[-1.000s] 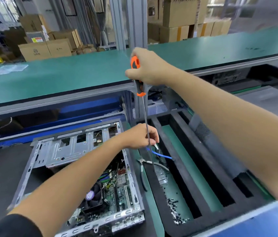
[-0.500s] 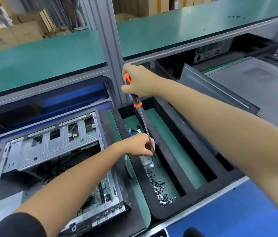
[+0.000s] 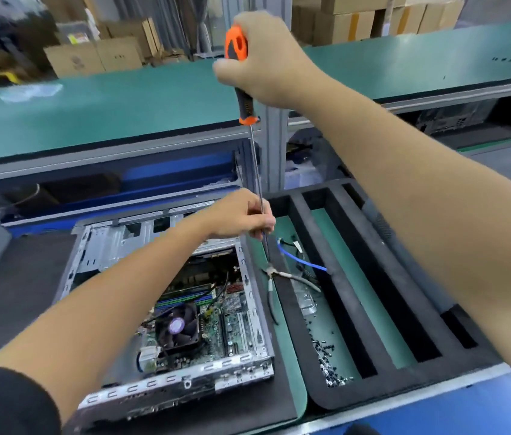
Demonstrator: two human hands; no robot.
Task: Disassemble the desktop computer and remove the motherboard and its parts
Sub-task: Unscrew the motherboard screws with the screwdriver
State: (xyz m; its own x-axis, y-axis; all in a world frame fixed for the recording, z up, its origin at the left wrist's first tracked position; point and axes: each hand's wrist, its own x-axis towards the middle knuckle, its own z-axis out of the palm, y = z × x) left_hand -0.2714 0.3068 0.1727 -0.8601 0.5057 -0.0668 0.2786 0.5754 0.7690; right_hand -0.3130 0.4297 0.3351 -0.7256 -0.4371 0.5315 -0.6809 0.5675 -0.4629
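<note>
Both hands share one long screwdriver point(image 3: 256, 171): the right hand point(image 3: 266, 58) is wrapped around its orange-and-black handle, held high, and the left hand point(image 3: 241, 216) pinches the thin shaft low down, above the gap between the open computer case point(image 3: 97, 246) and the black foam tray point(image 3: 335, 309). One motherboard point(image 3: 232, 324) sits in the case with one fan point(image 3: 176, 328) on it. If the left pinch loosens, the tip could likely swing onto the board. One pair of pliers point(image 3: 274, 277) and one heap of screws point(image 3: 329, 362) lie by the tray
</note>
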